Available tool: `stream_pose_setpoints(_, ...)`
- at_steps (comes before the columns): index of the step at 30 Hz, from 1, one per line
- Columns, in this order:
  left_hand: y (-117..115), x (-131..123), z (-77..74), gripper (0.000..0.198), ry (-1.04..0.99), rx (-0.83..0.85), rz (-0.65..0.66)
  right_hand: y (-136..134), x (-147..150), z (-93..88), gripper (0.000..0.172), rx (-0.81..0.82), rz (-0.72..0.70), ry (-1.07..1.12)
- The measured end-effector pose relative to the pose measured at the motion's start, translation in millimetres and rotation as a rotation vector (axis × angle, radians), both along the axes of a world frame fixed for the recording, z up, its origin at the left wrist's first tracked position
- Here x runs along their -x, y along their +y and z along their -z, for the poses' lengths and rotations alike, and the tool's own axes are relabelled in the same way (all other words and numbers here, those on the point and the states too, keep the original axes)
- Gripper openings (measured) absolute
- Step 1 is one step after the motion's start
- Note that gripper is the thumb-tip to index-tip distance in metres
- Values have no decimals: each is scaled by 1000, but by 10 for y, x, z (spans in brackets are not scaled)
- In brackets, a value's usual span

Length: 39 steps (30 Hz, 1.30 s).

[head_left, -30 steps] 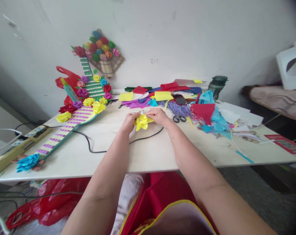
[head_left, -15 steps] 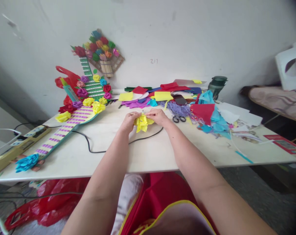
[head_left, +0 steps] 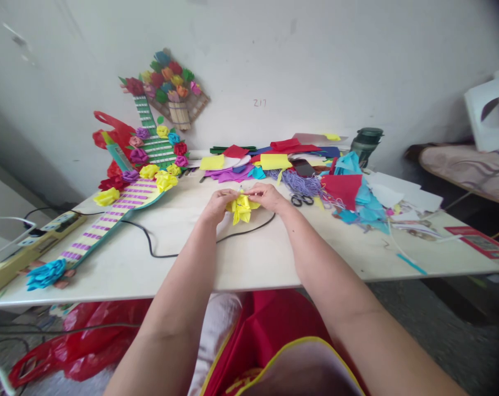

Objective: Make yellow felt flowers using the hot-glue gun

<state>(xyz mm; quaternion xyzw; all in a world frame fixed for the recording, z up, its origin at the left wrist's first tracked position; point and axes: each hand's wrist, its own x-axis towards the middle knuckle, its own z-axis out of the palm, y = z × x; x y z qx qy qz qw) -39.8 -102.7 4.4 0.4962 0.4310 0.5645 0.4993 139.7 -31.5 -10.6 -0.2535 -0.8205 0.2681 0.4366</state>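
Observation:
A yellow paper flower point(head_left: 241, 210) is held between my two hands just above the middle of the table. My left hand point(head_left: 221, 202) pinches its left side, fingers closed. From the other side my right hand point(head_left: 267, 197) grips the flower's upper right edge, its fingertips meeting near the centre. The petals hang down toward me; what the fingertips press on is partly hidden. A black cable point(head_left: 249, 231) runs over the table below the flower.
Black-handled scissors point(head_left: 302, 200) and purple string point(head_left: 294, 181) lie right of my hands. Coloured paper sheets point(head_left: 275, 161) are piled behind. A guitar-shaped craft point(head_left: 127, 204) with paper flowers leans at left. A dark green bottle point(head_left: 365, 144) stands at back right.
My hands stay in almost the same place. The fingers have shifted slightly on the yellow paper flower, and its petals have turned and drawn in a little.

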Motion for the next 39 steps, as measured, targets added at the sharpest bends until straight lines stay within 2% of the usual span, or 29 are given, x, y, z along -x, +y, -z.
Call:
stream_pose_setpoints(4, 0, 6, 9, 32, -2, 12, 12, 7, -33, 2, 23, -9, -28, -16)
stream_pose_setpoints(9, 6, 9, 25, 33, 0, 13, 25, 28, -64, 13, 15, -7, -45, -51)
stream_pose_setpoints(14, 24, -2, 37, 32, -8, 30, 3, 38, -50, 3, 8, -29, -55, 10)
stream_pose_setpoints(23, 88, -2, 86, 34, -56, 52, -62, 10, 11, -8, 14, -53, 40, 8)
stream_pose_setpoints(31, 28, -31, 17, 33, -61, 98, -42, -10, 38, -19, 14, -76, 95, -24)
stream_pose_setpoints(39, 10, -33, 6, 28, -29, 66, -43, -35, 52, -20, 11, -53, 113, -33)
